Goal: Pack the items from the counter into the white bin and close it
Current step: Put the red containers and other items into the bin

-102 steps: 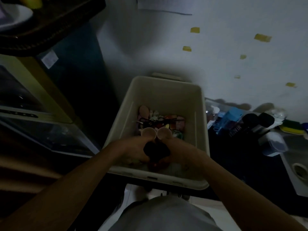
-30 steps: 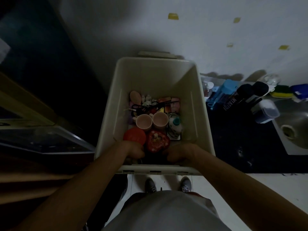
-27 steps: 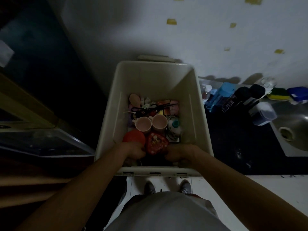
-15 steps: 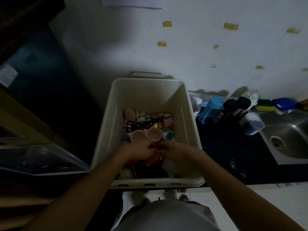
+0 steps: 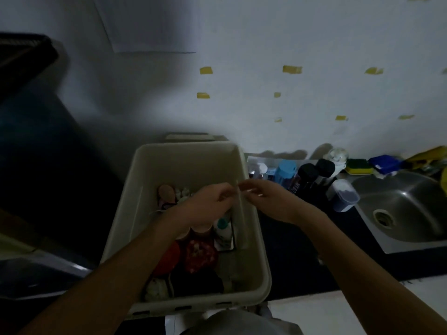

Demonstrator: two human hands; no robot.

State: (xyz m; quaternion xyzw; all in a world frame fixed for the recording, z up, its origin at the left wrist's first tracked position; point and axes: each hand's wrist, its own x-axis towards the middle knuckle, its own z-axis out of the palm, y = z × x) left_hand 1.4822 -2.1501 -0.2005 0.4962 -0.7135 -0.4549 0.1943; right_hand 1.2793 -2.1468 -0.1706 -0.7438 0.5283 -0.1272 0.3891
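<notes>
On the dark counter [image 5: 290, 252], white bin [image 5: 183, 155], open and part-filled. Above its right wall, left hand [image 5: 205, 206] and right hand [image 5: 271, 201], fingers nearly meeting, blurred; grip impossible to tell. Just right, bottles [image 5: 307, 177]; inside, red tin [image 5: 200, 257].

Steel sink [image 5: 408, 201] at right; yellow tape pieces [image 5: 206, 70] dot the wall [image 5: 242, 32].
</notes>
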